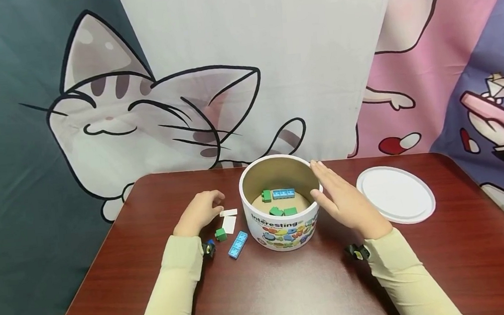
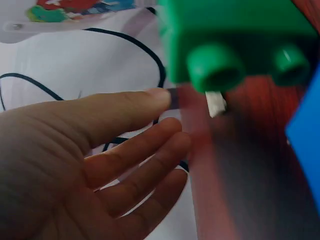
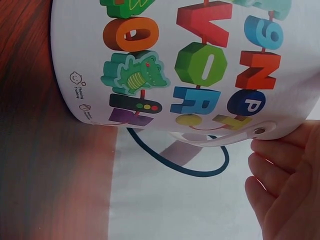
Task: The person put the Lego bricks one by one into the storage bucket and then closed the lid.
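Observation:
A round white tub (image 1: 281, 232) with colourful letters stands at the middle of the table, its top uncovered. My right hand (image 1: 343, 202) lies along the tub's right rim, fingers extended. In the right wrist view its fingertips are at the tub's side by the handle rivet (image 3: 259, 131). Left of the tub, my left hand (image 1: 201, 212) hovers near two flat white pieces (image 1: 229, 224), its fingers loosely bent around nothing. Close to that wrist are a green block (image 1: 220, 235) and a blue block (image 1: 238, 244). The green block (image 2: 240, 40) looms large in the left wrist view.
Inside the tub are several green blocks (image 1: 290, 211) and a long blue block (image 1: 283, 193). A round white lid (image 1: 397, 195) lies flat on the right of the brown table (image 1: 291, 294). A printed cloth (image 1: 314, 47) hangs behind the table's far edge.

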`<state>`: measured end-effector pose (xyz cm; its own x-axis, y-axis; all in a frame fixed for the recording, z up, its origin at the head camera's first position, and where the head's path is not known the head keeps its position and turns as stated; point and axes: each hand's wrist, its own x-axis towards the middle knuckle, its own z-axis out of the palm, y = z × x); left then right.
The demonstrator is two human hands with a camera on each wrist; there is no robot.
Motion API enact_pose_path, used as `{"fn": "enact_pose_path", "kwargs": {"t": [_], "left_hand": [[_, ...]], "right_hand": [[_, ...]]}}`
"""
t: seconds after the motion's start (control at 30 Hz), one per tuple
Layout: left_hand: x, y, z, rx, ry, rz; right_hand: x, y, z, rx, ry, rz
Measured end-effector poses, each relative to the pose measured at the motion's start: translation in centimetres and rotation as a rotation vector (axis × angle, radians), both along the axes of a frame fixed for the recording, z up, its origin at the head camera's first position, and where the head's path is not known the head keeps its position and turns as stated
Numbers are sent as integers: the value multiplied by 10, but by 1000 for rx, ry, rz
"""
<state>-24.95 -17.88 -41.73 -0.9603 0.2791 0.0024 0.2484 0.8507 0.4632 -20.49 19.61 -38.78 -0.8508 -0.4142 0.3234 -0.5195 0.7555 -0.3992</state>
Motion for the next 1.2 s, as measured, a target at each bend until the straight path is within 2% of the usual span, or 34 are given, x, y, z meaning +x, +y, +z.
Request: {"fn": "enact_pose_path", "kwargs": {"t": [0.13,0.37,0.6,0.87,1.0,1.2], "left_hand": [[-2,-1,-1,-37,-44,-1],[-5,2,-1,-116,-50,-20],[-5,4,-3,-130,-82,-7],[-7,6,-1,-161,-56,-16],[-6,9,-1,-173,-73,-12],[0,7,-5,-202,-65,-15]], "right_hand": [[0,0,0,0,1,1],[-1,0,3,4,4,4],[0,0,3,-2,-2,2],[-1,1,2,-23,13,3],[-1,3,1,-10,9,3],[2,-2,0,-9,9,11]]}}
